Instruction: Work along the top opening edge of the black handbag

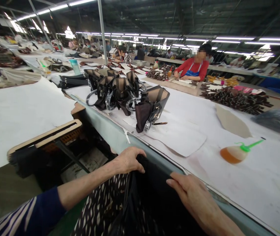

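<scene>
At the near edge of the worktop [176, 141], we hold one black cloth [154, 183], between our left grip [131, 160] and right grip [191, 191], both pinched closed on its upper edge, running grip to grip.

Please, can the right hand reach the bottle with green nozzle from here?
Probably yes: the bottle is on the table close by, with nothing visible between, though the right hand seems to hold the black item.

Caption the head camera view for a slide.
Left hand and right hand on a black item beside a table with dark handbags and a green-spouted bottle.
</scene>
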`<state>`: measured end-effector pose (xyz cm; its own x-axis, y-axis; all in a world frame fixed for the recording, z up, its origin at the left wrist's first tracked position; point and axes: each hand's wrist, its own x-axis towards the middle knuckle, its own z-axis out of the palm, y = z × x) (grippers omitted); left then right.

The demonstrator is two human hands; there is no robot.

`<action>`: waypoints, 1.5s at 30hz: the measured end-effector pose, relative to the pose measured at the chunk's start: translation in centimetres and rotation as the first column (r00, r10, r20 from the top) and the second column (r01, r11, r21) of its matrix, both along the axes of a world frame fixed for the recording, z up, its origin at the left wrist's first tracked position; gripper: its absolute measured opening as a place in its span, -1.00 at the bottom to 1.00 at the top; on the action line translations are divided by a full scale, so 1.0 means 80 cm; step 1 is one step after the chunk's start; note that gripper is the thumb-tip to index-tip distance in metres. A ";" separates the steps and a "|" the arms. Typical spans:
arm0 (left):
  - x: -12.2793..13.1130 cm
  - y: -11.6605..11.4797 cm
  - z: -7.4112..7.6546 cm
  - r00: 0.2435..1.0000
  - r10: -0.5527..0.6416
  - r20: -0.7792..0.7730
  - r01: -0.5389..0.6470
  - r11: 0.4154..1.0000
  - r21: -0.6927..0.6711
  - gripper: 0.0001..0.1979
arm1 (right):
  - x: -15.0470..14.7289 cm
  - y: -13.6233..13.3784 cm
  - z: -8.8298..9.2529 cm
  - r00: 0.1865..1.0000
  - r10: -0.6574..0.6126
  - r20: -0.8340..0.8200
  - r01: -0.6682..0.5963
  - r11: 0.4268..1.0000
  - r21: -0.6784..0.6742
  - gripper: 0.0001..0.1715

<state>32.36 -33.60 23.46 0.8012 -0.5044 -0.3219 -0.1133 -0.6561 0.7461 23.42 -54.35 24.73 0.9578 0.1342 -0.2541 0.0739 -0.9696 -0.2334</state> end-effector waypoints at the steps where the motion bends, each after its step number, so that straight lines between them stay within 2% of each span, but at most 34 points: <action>1: 0.000 -0.002 0.000 1.000 0.005 0.019 -0.005 1.000 -0.007 -0.61 | 0.000 0.000 0.000 1.000 -0.004 -0.005 0.004 1.000 -0.001 -0.68; 8: 0.005 0.000 -0.001 0.996 -0.025 0.087 0.027 0.999 -0.025 -0.82 | 0.003 -0.001 0.002 1.000 -0.007 -0.002 0.007 1.000 0.008 -0.69; 13: 0.006 0.000 -0.003 0.995 -0.046 0.093 0.050 0.998 -0.039 -0.81 | 0.005 -0.004 0.004 1.000 -0.019 -0.024 0.020 1.000 0.022 -0.68; 24: 0.005 -0.008 -0.012 1.000 0.019 -0.012 -0.020 0.996 -0.085 -0.80 | 0.005 -0.016 -0.001 0.999 -0.017 -0.037 0.020 0.996 0.091 -0.64; 28: 0.000 -0.018 -0.003 0.999 0.023 0.036 -0.023 1.000 -0.012 -0.82 | 0.006 -0.008 0.006 1.000 -0.019 -0.008 0.019 0.999 0.036 -0.83; 31: -0.006 -0.027 0.008 0.993 -0.015 0.121 0.011 0.999 0.034 -0.82 | 0.017 0.012 0.018 0.998 0.058 0.023 -0.059 0.998 0.021 -0.71; 34: -0.012 -0.033 0.017 0.981 -0.059 0.184 0.052 0.998 0.045 -0.79 | 0.038 0.033 0.028 0.992 0.126 0.027 -0.128 0.988 0.092 -0.69; 36: -0.015 -0.033 0.018 0.983 -0.055 0.174 0.055 0.998 0.006 -0.76 | 0.051 0.042 0.029 0.986 0.166 -0.005 -0.164 0.976 0.144 -0.74; 38: -0.017 -0.026 0.014 0.993 -0.015 0.121 0.027 0.996 -0.090 -0.73 | 0.059 0.048 0.025 0.977 0.208 -0.038 -0.200 0.967 0.158 -0.81; 42: -0.032 0.009 0.006 0.994 0.095 -0.049 -0.105 0.951 -0.290 -0.66 | 0.065 0.057 0.012 0.976 0.219 0.015 -0.219 0.975 0.024 -0.74; 45: -0.062 0.043 0.010 0.967 0.163 -0.195 -0.227 0.900 -0.373 -0.45 | 0.074 0.066 0.011 0.972 0.235 0.021 -0.235 0.972 0.006 -0.70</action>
<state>27.39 -30.19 24.28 0.8525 -0.4535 -0.2602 0.1250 -0.3064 0.9437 29.35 -49.09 25.61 0.9039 0.3583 -0.2335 0.3043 -0.9225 -0.2376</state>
